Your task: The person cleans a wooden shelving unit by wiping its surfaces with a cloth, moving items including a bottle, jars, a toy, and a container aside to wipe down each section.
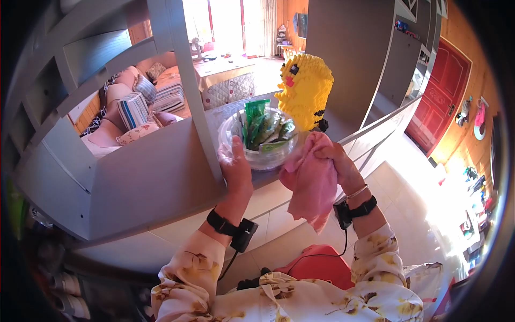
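A clear round plastic container [266,160] with green packets [263,129] in it is at the shelf's edge. My left hand [235,162] holds its left side, thumb up along the wall. On the right, my right hand [337,161] grips a pink cloth [311,185], which hangs down and touches or nearly touches the container's right side. Just behind the container stands a yellow block-built figure [307,91] with a red cheek.
Grey shelving [145,172] spans the left and centre, with an upright post [190,80] left of the container. Beyond are a sofa with striped cushions [132,110] and a covered table [225,70]. A red door [440,96] is at the right.
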Available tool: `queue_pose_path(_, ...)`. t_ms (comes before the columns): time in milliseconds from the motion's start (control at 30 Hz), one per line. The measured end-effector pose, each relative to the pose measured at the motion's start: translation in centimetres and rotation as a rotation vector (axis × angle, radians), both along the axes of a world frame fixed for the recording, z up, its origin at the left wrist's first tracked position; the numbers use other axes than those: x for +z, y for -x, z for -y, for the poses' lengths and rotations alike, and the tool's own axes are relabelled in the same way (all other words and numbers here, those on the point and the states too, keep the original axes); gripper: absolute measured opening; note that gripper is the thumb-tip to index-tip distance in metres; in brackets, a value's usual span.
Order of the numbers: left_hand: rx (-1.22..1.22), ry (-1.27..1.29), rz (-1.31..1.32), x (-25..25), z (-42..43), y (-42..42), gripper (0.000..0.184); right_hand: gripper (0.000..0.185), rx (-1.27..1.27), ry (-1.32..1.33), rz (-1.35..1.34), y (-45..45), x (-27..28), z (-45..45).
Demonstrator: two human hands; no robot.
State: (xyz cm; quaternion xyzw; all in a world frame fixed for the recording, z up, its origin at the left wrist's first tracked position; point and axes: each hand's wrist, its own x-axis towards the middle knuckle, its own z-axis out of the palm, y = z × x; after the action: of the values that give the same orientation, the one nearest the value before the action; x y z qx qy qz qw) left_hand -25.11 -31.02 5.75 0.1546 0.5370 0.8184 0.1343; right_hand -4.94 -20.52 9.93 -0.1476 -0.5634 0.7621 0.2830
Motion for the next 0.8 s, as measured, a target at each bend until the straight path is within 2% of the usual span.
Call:
queue_pose_path(100, -0.06, -0.081, 0.043, 0.2, 0.4, 0.1, 0.077, 0.043, -0.057, 0.044, -0.02, -0.2, -0.5, 0.2)
queue_pose_path(200, -0.125, -0.183, 0.007, 0.7, 1.7, -1.6, 0.078, 0.045, -0.116, 0.023, 0.083, -1.6, -1.9, 0.8)
queue_pose_path(267, -0.158, -0.124, -0.021, -0.3, 2.4, -2.2, 0.079, 0.035, -0.168, 0.075, 0.016, -2.7, -3.0, 1.6)
queue_pose_path(333, -0.172, -0.063, -0.052, -1.6, 3.0, -3.1, 0.079, 0.038, -0.213, 0.064, 0.032, -4.1, -3.4, 2.9)
queue_pose_path(400, -0.034, 0.019, -0.294, -3.2, 3.6, -4.6, 0.071, 0.045, -0.295, 0.036, -0.01, -4.6, -3.4, 5.1)
queue_pose_path(467, -0.074, 0.194, -0.514, -2.8, 7.1, -6.1, 0.074, 0.055, -0.322, 0.027, -0.067, -5.6, -4.1, 6.5)
queue_pose_path(533, -0.135, 0.104, -0.749, -2.9, 10.8, -7.0, 0.069, 0.062, -0.305, 0.081, -0.114, -6.5, -5.0, 7.7)
queue_pose_path(600, -0.156, 0.059, -0.832, -3.4, 14.4, -6.8, 0.065, 0.063, -0.272, 0.144, -0.147, -6.1, -4.6, 9.3)
queue_pose_path(667, -0.204, 0.003, -0.917, -3.8, 17.8, -5.2, 0.061, 0.062, -0.162, 0.192, -0.004, -5.6, -3.8, 10.9)
queue_pose_path(700, -0.159, 0.085, -1.017, -4.0, 19.8, -3.9, 0.057, 0.057, -0.116, 0.128, 0.119, -5.0, -2.9, 11.6)
queue_pose_path(733, -0.113, 0.162, -1.118, -4.1, 21.8, -2.4, 0.053, 0.057, -0.108, 0.124, 0.116, -4.2, -2.7, 12.1)
queue_pose_path(800, 0.094, 0.195, -1.138, -3.3, 25.6, 0.3, 0.041, 0.052, 0.051, -0.052, 0.29, -2.9, -2.6, 13.5)
